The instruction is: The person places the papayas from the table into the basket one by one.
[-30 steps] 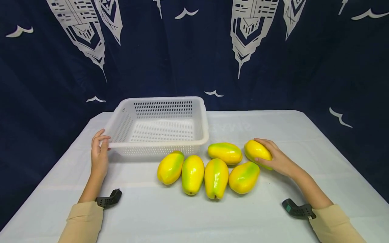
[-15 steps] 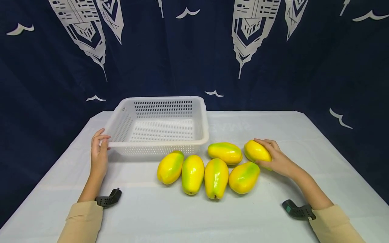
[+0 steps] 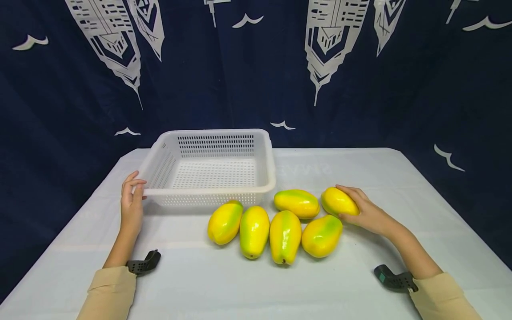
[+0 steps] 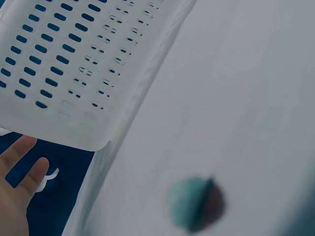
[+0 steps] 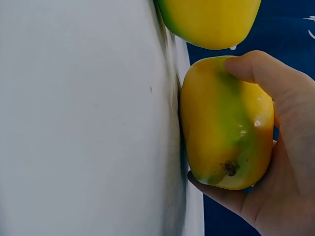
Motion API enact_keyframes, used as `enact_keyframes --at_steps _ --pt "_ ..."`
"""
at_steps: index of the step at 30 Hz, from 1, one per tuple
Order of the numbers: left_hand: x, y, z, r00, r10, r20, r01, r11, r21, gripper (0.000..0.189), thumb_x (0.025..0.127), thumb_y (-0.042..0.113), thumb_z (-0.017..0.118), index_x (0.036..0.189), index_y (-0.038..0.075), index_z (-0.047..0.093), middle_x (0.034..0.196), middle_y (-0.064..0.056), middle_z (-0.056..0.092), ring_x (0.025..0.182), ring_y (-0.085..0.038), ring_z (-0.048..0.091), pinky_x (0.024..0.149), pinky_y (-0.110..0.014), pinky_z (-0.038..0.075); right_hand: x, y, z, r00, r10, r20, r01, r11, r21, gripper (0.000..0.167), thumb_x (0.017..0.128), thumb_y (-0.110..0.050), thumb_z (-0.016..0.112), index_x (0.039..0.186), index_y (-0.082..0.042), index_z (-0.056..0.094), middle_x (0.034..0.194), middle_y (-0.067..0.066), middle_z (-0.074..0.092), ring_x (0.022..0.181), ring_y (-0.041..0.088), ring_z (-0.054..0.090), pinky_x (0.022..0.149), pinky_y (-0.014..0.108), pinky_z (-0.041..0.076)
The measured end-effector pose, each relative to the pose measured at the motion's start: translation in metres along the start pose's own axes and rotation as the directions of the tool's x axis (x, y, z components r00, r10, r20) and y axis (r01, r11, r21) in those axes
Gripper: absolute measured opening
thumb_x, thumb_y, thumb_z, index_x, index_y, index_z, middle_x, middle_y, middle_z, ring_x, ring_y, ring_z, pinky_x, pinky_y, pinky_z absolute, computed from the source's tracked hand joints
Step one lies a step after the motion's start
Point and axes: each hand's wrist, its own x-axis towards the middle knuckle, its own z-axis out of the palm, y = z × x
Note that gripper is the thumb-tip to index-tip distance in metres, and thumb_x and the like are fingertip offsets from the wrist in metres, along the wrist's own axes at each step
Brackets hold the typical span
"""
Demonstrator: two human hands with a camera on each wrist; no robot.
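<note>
In the head view my left hand [image 3: 132,206] holds the front left corner of a white plastic basket [image 3: 208,191], thumb and fingers at its rim. The left wrist view shows two digits [image 4: 30,177] near the perforated basket wall [image 4: 64,73]. My right hand [image 3: 366,213] grips a yellow-green papaya [image 3: 338,201] at the right end of the group. In the right wrist view, thumb and fingers lie around that papaya [image 5: 226,123], its brown end spot facing the camera. Its side lies close against the tablecloth.
Several more papayas lie on the white-covered table [image 3: 240,289]: one behind [image 3: 297,203], the others in a front row [image 3: 285,238]. The leftmost papaya [image 3: 225,222] is close to the basket's front. A dark blue printed curtain [image 3: 248,80] hangs behind the table.
My right thumb has slid slightly lower on the right-hand papaya, which has turned a little in the grip. The left hand and basket hold their place; the head view has shifted slightly.
</note>
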Motion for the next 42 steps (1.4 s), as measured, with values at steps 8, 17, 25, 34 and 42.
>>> enact_keyframes --at_steps 8,17,25,34,42 --pt "0.002 0.0 0.0 1.0 0.005 0.0 -0.005 1.0 0.006 0.03 0.096 0.019 0.036 0.108 -0.007 0.045 0.144 -0.002 0.031 0.119 -0.003 0.033 0.075 -0.018 0.034 0.001 0.0 0.0 1.0 -0.016 0.021 0.016 1.0 -0.011 0.081 0.08 -0.03 0.065 0.144 -0.02 0.017 0.141 0.021 0.021 0.125 0.044 0.03 0.091 0.068 0.03" --pt "0.002 0.0 0.0 1.0 0.011 -0.002 -0.011 1.0 0.007 0.029 0.096 0.019 0.036 0.107 -0.007 0.045 0.144 -0.004 0.031 0.118 -0.002 0.033 0.075 -0.02 0.035 -0.001 -0.004 -0.007 0.999 0.015 0.036 -0.014 1.0 -0.014 0.081 0.079 -0.034 0.065 0.143 -0.015 0.02 0.142 0.022 0.024 0.125 0.043 0.031 0.093 0.066 0.031" --pt "0.003 -0.001 -0.001 1.0 0.001 -0.005 -0.001 1.0 -0.001 0.027 0.096 0.018 0.037 0.105 -0.006 0.045 0.144 -0.005 0.031 0.119 -0.003 0.033 0.075 -0.021 0.035 -0.003 -0.007 -0.011 0.999 0.028 0.038 -0.028 1.0 -0.003 0.081 0.08 -0.037 0.065 0.143 -0.013 0.021 0.143 0.022 0.025 0.125 0.043 0.031 0.094 0.064 0.03" --pt "0.003 -0.001 0.0 1.0 0.007 -0.001 -0.007 1.0 0.008 0.03 0.097 0.02 0.036 0.107 -0.007 0.045 0.143 -0.002 0.032 0.12 -0.003 0.032 0.075 -0.021 0.036 -0.005 -0.012 -0.017 1.0 0.005 0.016 -0.005 1.0 -0.019 0.077 0.081 -0.035 0.064 0.143 -0.015 0.022 0.141 0.021 0.026 0.121 0.039 0.035 0.09 0.063 0.034" --pt "0.001 -0.002 0.001 1.0 -0.002 -0.006 0.002 1.0 0.0 0.027 0.096 0.021 0.037 0.104 -0.003 0.046 0.143 -0.002 0.032 0.122 -0.005 0.032 0.074 -0.018 0.035 -0.009 -0.02 -0.021 1.0 0.025 0.001 -0.025 0.999 -0.039 0.078 0.081 -0.036 0.064 0.143 -0.016 0.022 0.141 0.02 0.026 0.12 0.039 0.036 0.089 0.063 0.035"
